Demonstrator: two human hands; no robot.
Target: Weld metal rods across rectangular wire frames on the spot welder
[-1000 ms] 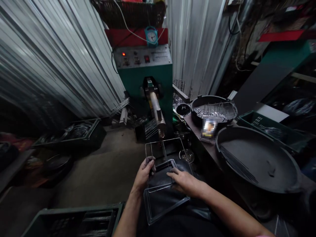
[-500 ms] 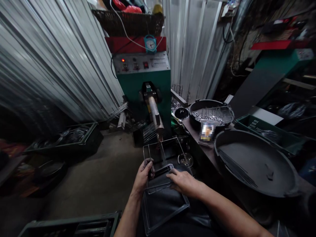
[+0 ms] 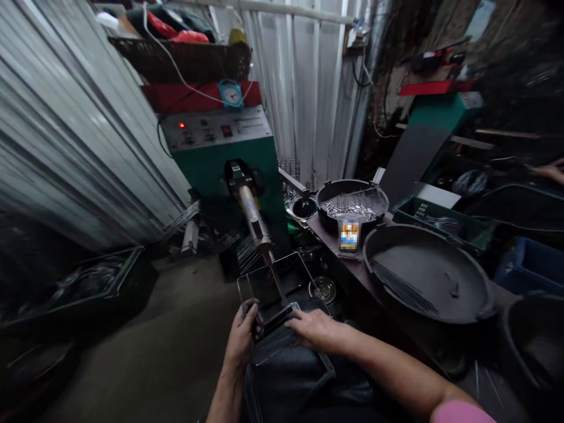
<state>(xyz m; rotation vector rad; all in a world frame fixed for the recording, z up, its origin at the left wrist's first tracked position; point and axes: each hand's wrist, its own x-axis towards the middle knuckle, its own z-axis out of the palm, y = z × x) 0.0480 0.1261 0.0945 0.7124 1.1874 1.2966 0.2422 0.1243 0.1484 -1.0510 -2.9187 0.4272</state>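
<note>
My left hand is closed around the left side of a rectangular metal wire frame. On the right, my other hand has its thumb and fingers closed at the frame's near part, beside a dark bar with a shiny end. The frame's far edge lies just under the tip of the welding machine's arm; I cannot tell whether they touch. More bent wire frames rest on my lap below my hands.
The green spot-welding machine stands ahead. To the right, a bench carries a round pan of wire pieces, a large shallow pan with thin rods and a small packet. A green crate sits left. Another person's hand shows far right.
The view has turned to the right, so the machine appears further left. Both hands keep their hold on the wire frame. Another person's hand has come into view at far right.
</note>
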